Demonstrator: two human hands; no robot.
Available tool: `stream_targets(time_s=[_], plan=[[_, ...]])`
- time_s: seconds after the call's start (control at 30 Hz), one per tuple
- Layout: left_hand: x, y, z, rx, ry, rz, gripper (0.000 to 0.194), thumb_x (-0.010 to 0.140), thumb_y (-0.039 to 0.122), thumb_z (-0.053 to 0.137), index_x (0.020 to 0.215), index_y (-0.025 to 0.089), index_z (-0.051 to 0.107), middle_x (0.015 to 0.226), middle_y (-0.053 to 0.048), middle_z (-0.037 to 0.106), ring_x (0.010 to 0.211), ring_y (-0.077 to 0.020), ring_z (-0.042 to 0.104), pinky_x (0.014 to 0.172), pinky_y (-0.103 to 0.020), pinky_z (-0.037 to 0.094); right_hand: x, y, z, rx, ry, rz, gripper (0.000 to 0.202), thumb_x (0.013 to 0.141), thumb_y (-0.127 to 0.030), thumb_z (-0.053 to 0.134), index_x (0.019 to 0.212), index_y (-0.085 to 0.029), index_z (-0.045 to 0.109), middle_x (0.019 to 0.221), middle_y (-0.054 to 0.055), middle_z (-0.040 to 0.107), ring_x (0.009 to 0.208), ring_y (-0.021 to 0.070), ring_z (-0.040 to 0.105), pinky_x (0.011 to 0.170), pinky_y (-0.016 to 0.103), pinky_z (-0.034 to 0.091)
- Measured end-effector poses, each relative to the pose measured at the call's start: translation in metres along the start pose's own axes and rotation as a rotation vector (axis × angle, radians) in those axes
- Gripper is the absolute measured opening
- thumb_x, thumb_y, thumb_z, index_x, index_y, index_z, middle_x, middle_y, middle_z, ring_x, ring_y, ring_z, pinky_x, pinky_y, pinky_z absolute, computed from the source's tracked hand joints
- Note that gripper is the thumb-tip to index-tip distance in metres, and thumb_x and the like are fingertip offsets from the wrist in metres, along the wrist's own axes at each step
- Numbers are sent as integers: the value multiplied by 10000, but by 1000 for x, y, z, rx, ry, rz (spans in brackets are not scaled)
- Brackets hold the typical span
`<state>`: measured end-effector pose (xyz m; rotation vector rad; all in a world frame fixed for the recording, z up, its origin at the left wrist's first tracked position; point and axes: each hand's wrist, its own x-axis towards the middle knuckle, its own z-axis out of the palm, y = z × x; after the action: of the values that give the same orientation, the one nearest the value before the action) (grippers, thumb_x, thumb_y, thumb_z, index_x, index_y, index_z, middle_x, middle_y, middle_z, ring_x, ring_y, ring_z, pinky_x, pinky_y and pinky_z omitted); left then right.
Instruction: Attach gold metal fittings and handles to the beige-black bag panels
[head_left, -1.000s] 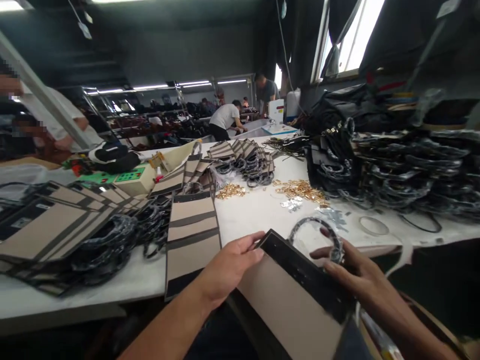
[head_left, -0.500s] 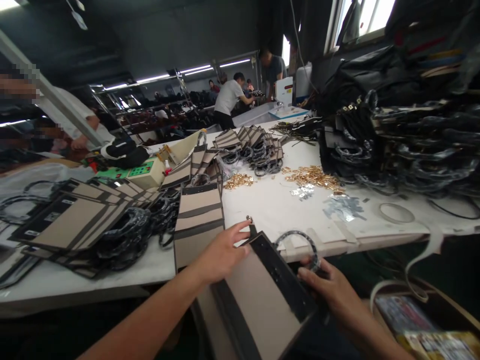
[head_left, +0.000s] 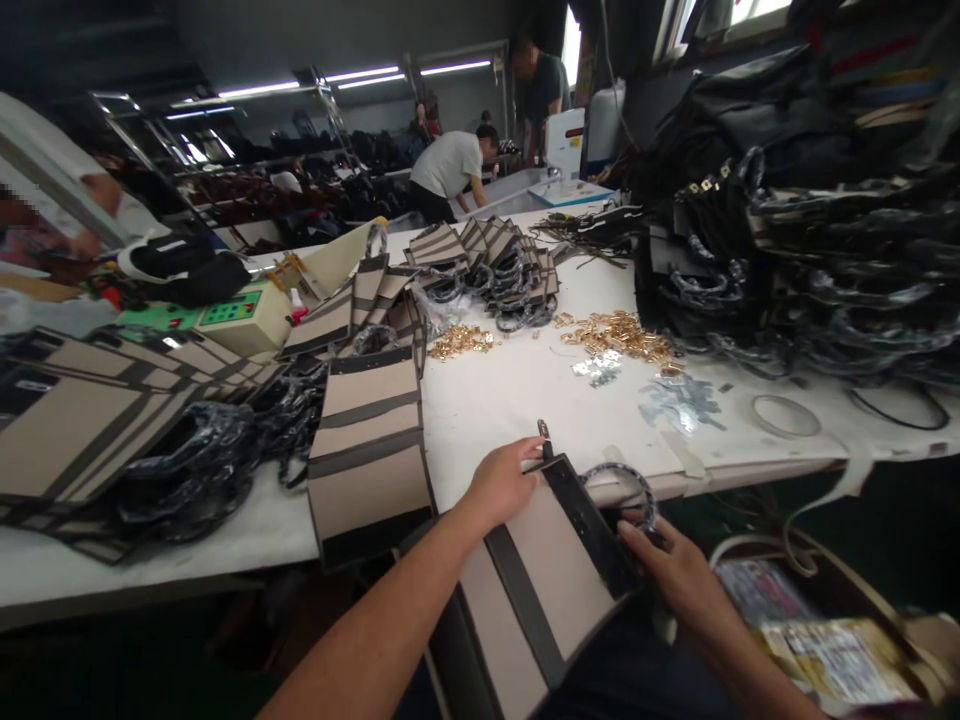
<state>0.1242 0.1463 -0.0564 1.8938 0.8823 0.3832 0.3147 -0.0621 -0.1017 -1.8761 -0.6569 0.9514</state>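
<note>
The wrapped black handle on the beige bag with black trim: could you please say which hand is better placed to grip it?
Probably the right hand: its fingertips touch the handle; the left hand pins the bag.

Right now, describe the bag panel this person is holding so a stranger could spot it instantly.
Start at the white table; at its near edge, off the tabletop, the left hand and right hand grip a beige bag panel. Unlike the stacked panels, it is tilted and held.

Left hand (head_left: pixel 504 482) reaches in on a long bare forearm, fingers curled over the bag's (head_left: pixel 540 580) top corner; right hand (head_left: pixel 671 575) grips its right edge, thumb up.
</note>
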Motion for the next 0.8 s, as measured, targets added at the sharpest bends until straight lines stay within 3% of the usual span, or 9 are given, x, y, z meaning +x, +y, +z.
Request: stream_targets(time_s=[0.13,0.23,0.33,0.5,0.6,0.7,0.8], plan=[[9,-6,-7,18,10,-10,696,763,16,631,1438,187,658,1359,-101,731,1294,-268,675,1150,-399,493,0,-9,-24,-313,42,-124,483,840,-681,679,1028,-251,794,976,65,815,942,341,751,842,409,575],[16,-10,-5,21,-10,-13,687,781,33,662,1447,202,653,1351,-92,737,1272,-262,690,1123,-378,513,-1,-28,-33,-423,175,-444,354,904,-575,671,1005,-260,797,1047,77,804,982,322,755,927,413,576],[24,-10,-4,48,-24,-5,654,802,69,706,1437,220,662,1345,-77,742,1253,-265,699,1099,-364,525,13,-56,-17,-562,137,-750,310,988,-439,618,1185,-258,776,1248,80,754,1025,278,756,938,388,589],[24,5,-8,146,-11,4,583,817,76,731,1376,236,691,1308,-59,761,1199,-257,716,1080,-354,531,56,-84,21,-839,-129,-768,324,978,-361,625,1262,-289,763,1368,54,705,986,254,773,827,373,628],[1,27,-5,249,63,7,500,865,121,715,1350,240,692,1365,-82,725,1288,-326,644,1160,-503,461,67,-85,24,-889,-185,-743,323,992,-377,606,1267,-312,763,1314,26,732,967,228,776,833,360,630],[-45,44,1,461,127,150,515,922,235,708,1429,236,615,1479,-99,641,1349,-364,570,1177,-599,423,68,-84,20,-924,-211,-734,345,1007,-397,577,1298,-326,747,1295,5,737,959,220,781,804,353,628],[-104,34,2,568,283,239,643,908,310,742,1505,231,516,1600,-114,519,1435,-360,496,1217,-590,405,69,-81,16,-954,-230,-727,355,1019,-432,550,1307,-342,737,1308,-11,728,952,215,783,779,344,619]])
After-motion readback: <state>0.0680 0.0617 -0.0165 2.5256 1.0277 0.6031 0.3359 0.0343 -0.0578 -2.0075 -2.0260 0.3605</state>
